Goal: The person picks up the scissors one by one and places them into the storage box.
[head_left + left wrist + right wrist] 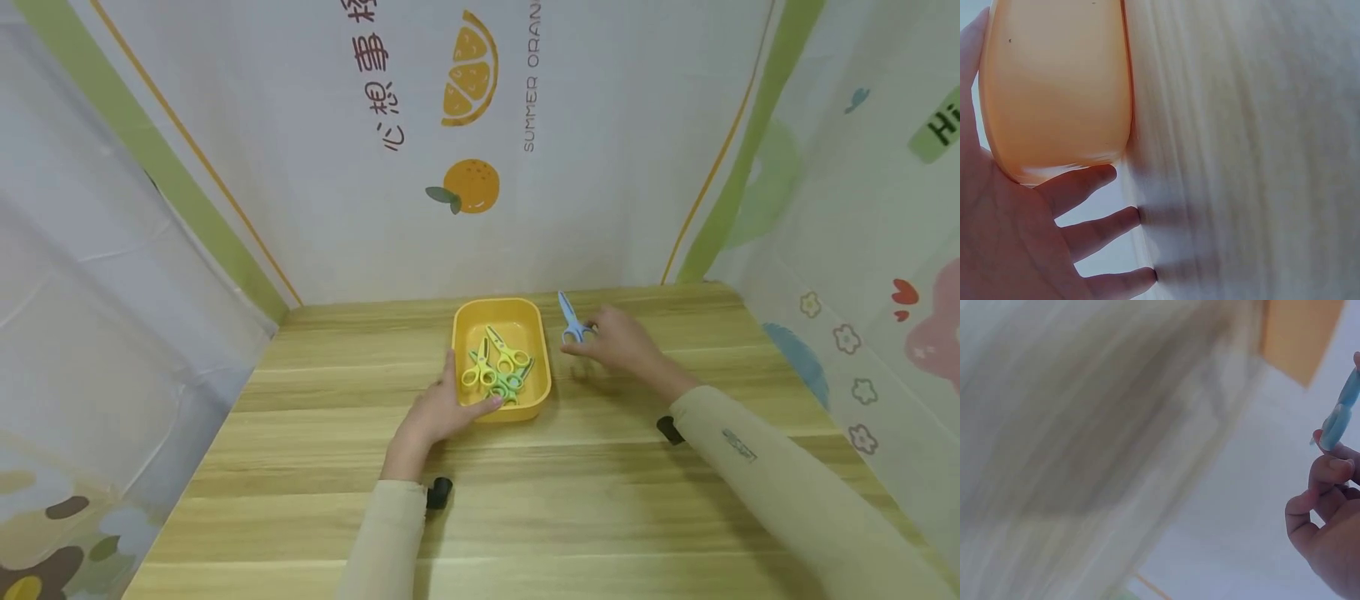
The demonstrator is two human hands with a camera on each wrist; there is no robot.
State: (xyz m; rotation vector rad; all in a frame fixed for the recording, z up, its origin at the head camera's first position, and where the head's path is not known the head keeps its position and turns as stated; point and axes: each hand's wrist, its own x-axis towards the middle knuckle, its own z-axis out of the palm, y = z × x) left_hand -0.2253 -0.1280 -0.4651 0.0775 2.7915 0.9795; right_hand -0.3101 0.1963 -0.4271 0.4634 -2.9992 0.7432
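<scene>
A pair of blue scissors (pixel 573 322) is in my right hand (pixel 621 340), which pinches it by the handle loops, to the right of the yellow bin (pixel 546 367). Its tip points toward the back wall. In the right wrist view the blue handle (pixel 1337 427) shows at the fingertips, and the blades are out of sight. Inside the bin lie yellow scissors (pixel 480 367) and green scissors (pixel 504 387), overlapping. My left hand (pixel 437 410) rests against the bin's near left corner, thumb along the front rim. Its fingers look straight and spread in the left wrist view.
The bin stands on a wood-grain table (pixel 337 467), close to its back edge. Behind it hangs a white cloth (pixel 600 208) with orange prints, and more printed cloth (pixel 862 275) covers the right side. A small black piece (pixel 438 492) is at the left wrist.
</scene>
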